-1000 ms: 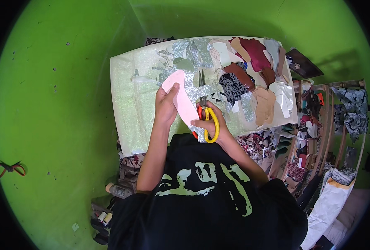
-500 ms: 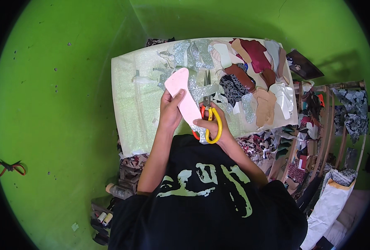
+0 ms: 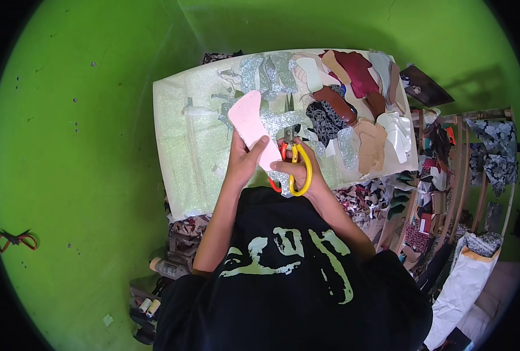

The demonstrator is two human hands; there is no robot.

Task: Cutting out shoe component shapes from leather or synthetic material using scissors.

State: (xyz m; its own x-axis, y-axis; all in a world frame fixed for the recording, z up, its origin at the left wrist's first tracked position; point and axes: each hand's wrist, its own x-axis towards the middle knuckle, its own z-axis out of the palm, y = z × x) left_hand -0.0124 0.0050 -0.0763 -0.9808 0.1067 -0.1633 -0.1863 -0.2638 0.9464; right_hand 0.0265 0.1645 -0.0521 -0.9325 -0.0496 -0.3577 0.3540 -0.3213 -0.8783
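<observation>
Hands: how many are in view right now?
2: the left hand grips the pink piece; the right hand holds the scissors, its thumb at the piece's lower end.

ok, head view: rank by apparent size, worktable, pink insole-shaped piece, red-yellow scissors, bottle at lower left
1. Worktable
2. Pink insole-shaped piece and red-yellow scissors: too alike to rank
3. Bottle

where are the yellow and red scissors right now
In the head view, the scissors are in the right hand, just right of the pink sole-shaped piece.
</observation>
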